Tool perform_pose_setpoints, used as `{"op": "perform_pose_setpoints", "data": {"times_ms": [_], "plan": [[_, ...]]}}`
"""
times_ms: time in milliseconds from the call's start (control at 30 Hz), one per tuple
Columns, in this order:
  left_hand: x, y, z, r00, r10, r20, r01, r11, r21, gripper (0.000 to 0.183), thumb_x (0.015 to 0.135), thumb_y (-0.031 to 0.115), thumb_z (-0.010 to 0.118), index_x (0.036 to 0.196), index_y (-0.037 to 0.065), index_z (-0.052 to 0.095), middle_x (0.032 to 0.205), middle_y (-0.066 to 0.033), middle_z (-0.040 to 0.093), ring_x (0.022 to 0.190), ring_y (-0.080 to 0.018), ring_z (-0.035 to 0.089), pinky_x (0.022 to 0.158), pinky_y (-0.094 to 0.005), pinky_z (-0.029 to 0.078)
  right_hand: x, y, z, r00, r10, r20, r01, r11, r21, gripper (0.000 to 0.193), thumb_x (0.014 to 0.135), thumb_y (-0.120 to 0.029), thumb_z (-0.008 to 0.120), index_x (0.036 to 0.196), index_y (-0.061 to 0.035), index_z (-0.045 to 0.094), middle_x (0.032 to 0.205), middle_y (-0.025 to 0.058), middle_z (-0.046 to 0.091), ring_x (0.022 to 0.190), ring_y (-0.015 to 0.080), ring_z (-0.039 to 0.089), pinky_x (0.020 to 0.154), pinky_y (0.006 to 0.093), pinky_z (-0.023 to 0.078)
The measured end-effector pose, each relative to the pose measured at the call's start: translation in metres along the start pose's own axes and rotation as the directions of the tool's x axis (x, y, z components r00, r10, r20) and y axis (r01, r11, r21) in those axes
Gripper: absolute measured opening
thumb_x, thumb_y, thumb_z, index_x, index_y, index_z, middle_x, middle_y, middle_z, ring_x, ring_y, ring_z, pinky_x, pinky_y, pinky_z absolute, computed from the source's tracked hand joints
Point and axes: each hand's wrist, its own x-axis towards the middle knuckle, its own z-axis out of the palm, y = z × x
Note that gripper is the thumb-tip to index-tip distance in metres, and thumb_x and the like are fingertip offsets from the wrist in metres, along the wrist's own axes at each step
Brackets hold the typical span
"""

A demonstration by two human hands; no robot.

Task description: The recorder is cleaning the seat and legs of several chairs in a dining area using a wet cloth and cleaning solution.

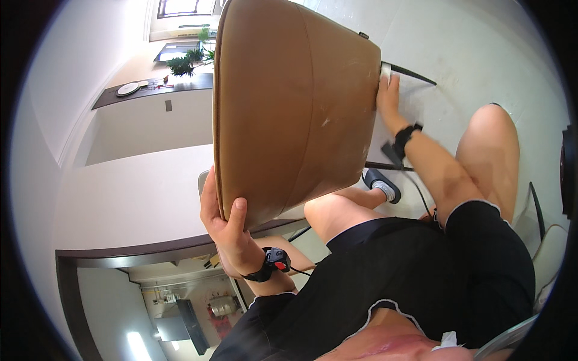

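A brown leather-covered chair [289, 114] is tilted up in front of me, with pale scuffs on its broad smooth face. My left hand [226, 222] is closed on its piped edge at the lower left, the thumb lying over the brown face and the fingers behind. At the right side of the chair, my right hand [389, 99] presses a small white cloth or tissue [385, 72] against the edge. Its fingertips are partly hidden and slightly blurred. Thin black chair legs [412, 73] stick out beyond that side.
A dark-topped counter [108, 98] with a plant [188, 62] stands at the upper left. A doorway frame [66, 289] opens toward a range hood [180, 328]. Another pale chair [551, 256] is at the right. Cables hang from my black wristbands [404, 139]. My slippered foot [382, 185] is below the chair.
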Motion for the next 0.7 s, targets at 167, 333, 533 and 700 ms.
{"op": "perform_pose_setpoints", "data": {"times_ms": [167,333,533,700], "plan": [[0.000,-0.004,-0.006,1.000,0.019,0.010,-0.018,1.000,-0.022,0.065,0.086,0.019,0.070,0.140,-0.010,0.051,0.130,-0.0172,0.062,0.123,-0.0263,0.057,0.108,-0.0383,0.039,-0.080,0.008,-0.011,0.933,0.348,0.087,-0.342,0.936,-0.080,0.038,0.104,-0.034,0.042,0.120,0.0000,0.047,0.119,0.0311,0.060,0.116,0.0477,0.055,0.097,0.0488,0.043],[0.000,-0.004,-0.006,0.999,0.039,-0.010,-0.038,0.999,0.033,0.063,0.086,0.023,0.071,0.137,-0.010,0.053,0.127,-0.0150,0.061,0.120,-0.0244,0.057,0.106,-0.0375,0.040,0.016,0.003,-0.014,0.971,0.163,0.175,-0.161,0.987,-0.026,0.043,0.103,-0.042,0.046,0.122,-0.0032,0.050,0.095,0.0187,0.065,0.079,0.0286,0.064,0.071,0.0424,0.051],[-0.001,-0.008,-0.005,0.999,0.030,-0.023,-0.030,0.999,0.010,0.063,0.086,0.022,0.071,0.137,-0.009,0.054,0.127,-0.0149,0.062,0.120,-0.0247,0.057,0.106,-0.0378,0.040,-0.069,0.068,-0.010,0.749,0.541,0.382,-0.529,0.836,-0.148,0.044,0.106,-0.038,0.039,0.130,-0.0023,0.046,0.112,0.0259,0.064,0.098,0.0309,0.063,0.089,0.0458,0.049],[-0.002,-0.012,-0.009,0.996,0.067,-0.050,-0.066,0.997,0.034,0.062,0.087,0.025,0.071,0.136,-0.009,0.054,0.127,-0.0163,0.063,0.119,-0.0254,0.059,0.106,-0.0378,0.041,-0.144,0.076,-0.009,0.337,0.690,0.640,-0.930,0.349,0.113,0.045,0.105,-0.034,0.033,0.124,-0.0063,0.063,0.114,0.0154,0.069,0.097,0.0243,0.063,0.088,0.0425,0.050]]}}
